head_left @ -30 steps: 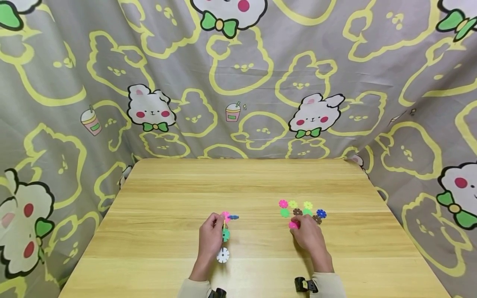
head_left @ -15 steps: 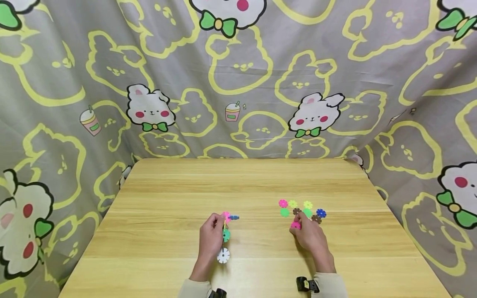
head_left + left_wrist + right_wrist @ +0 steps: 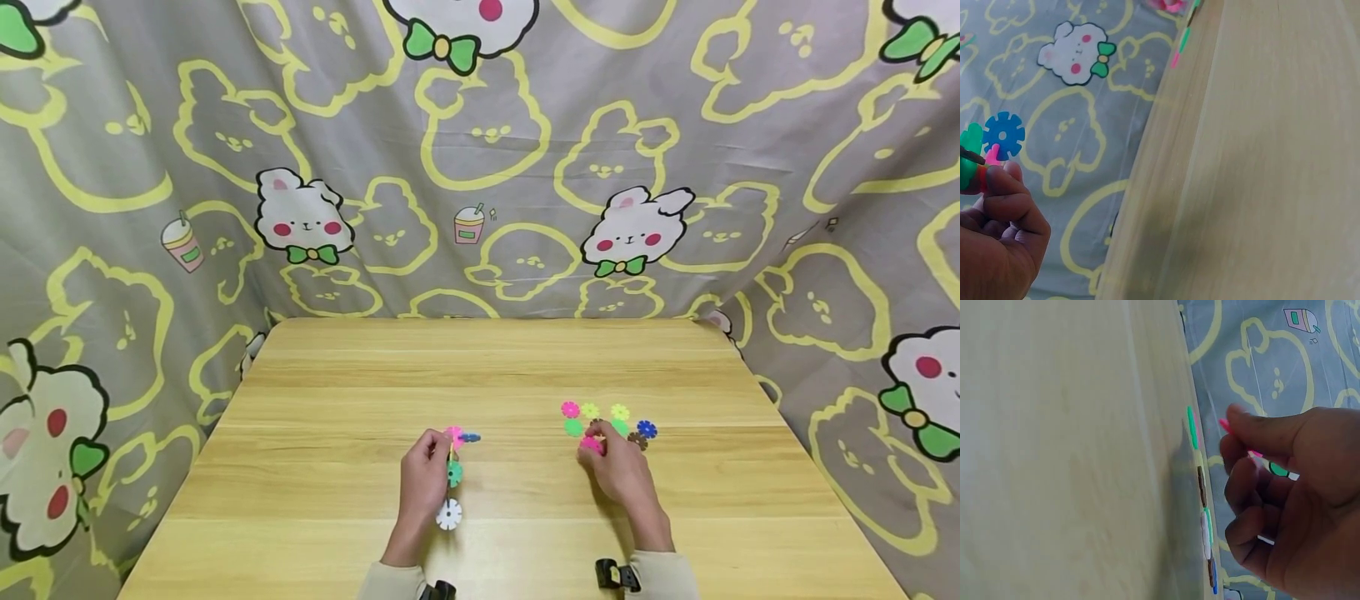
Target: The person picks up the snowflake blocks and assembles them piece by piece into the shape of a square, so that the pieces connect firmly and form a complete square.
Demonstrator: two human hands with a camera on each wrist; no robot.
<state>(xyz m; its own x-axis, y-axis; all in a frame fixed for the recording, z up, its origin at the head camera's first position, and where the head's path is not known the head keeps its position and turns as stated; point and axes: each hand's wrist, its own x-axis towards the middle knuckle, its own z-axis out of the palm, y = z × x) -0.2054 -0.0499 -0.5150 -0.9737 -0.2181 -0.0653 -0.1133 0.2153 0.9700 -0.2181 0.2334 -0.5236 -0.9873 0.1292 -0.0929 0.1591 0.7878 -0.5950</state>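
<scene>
Joined plastic snowflake discs hang in a chain from my left hand (image 3: 426, 477), pinched between thumb and fingers. The chain shows a pink disc (image 3: 454, 434), a blue disc (image 3: 471, 437), a teal disc (image 3: 456, 474) and, lowest, a white disc (image 3: 442, 515). In the left wrist view the blue disc (image 3: 1014, 129) faces the camera beside a green one (image 3: 967, 172); fingers hide part of the joints. My right hand (image 3: 626, 473) pinches a bright pink disc (image 3: 591, 444) between thumb and index finger, above the tabletop. From the right wrist, only edges of this pink disc (image 3: 1225, 425) show.
Loose discs lie flat around the right hand: a pink one (image 3: 570, 409), yellow ones (image 3: 620, 412), a green one (image 3: 573, 427), a dark blue one (image 3: 647, 429) and a brown one (image 3: 638, 441). The wooden table (image 3: 360, 375) meets a patterned curtain (image 3: 405, 133) behind.
In my right hand the pink disc has shifted slightly and now sits a little farther from me, its fingers readjusted. My left hand and its disc chain have stayed almost still.
</scene>
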